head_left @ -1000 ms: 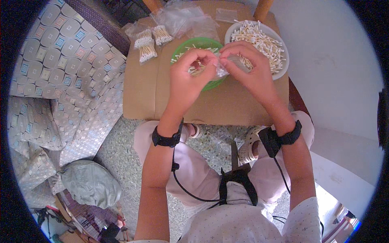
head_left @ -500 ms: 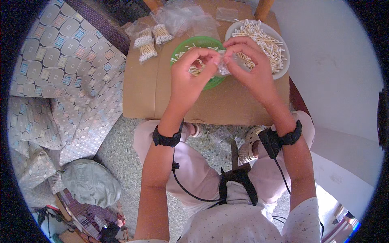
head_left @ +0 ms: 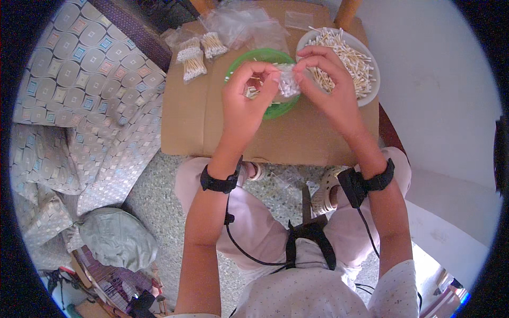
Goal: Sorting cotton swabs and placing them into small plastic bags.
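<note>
A small clear plastic bag of cotton swabs (head_left: pixel 288 82) is stretched between my two hands, its white tips showing through the plastic. My left hand (head_left: pixel 246 93) pinches the bag's left edge between thumb and fingers. On the opposite edge, my right hand (head_left: pixel 330 85) has a similar pinch. Both hands are held over a green basket (head_left: pixel 275 110) with loose swabs inside, partly hidden by my left hand and the bag. Just beyond my right hand stands a white bowl (head_left: pixel 375 79) heaped with loose cotton swabs.
Filled swab bags (head_left: pixel 194 66) lie at the far left of the cardboard-topped table (head_left: pixel 183 119). Flat clear bags (head_left: pixel 244 26) spread along its far side. A wooden leg (head_left: pixel 347 11) rises at the far edge. Patterned fabric (head_left: pixel 90 69) hangs on the left; a white wall (head_left: pixel 440 79) is on the right.
My hands have drawn slightly apart, the left one shifting left. More of the swab bag between them now shows.
</note>
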Available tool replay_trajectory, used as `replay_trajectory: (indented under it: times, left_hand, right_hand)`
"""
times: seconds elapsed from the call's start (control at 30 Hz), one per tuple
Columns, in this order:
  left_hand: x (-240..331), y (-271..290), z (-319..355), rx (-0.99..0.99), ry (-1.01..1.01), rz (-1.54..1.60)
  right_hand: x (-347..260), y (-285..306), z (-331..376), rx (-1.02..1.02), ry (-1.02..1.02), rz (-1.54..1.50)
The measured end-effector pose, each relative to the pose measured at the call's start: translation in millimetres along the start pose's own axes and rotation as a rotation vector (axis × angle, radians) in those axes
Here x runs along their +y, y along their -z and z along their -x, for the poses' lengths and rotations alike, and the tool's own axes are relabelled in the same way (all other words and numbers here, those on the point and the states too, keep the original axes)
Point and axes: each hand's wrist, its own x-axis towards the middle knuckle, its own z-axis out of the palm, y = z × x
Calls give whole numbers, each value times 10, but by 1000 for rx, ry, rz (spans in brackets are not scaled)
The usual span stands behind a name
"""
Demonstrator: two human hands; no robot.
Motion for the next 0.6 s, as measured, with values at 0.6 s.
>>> replay_trajectory:
  times: [0.6]
  left_hand:
    - [67,-24,3,-12,18,97]
  right_hand:
    - [69,16,-1,-11,53,62]
